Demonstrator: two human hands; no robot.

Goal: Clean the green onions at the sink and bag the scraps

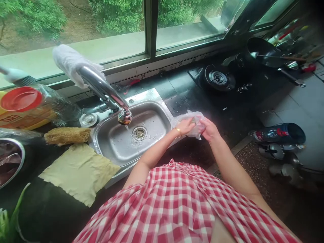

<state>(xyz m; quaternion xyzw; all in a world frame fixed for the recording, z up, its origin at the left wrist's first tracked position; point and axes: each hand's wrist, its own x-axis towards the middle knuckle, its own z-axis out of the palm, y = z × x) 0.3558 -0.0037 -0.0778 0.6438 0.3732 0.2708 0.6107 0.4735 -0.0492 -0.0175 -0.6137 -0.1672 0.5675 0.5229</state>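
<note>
A thin, whitish see-through plastic bag (194, 133) is held between my two hands, just right of the sink (162, 123). My left hand (185, 126), with a gold bracelet at the wrist, is closed on the bag, and its fingertips are partly lost in the folds. On the bag's right side my right hand (208, 129) grips the plastic with bent fingers. Something pinkish shows through the film near the right fingers, but I cannot make out what it is.
Over the sink bends a chrome faucet (103, 86) with a white cloth (68, 62) draped on it. A yellowish cloth (81, 170) and a brown sponge (67, 135) lie left. A gas burner (219, 78) and a wok (265, 55) stand right; bottles (273, 135) are at lower right.
</note>
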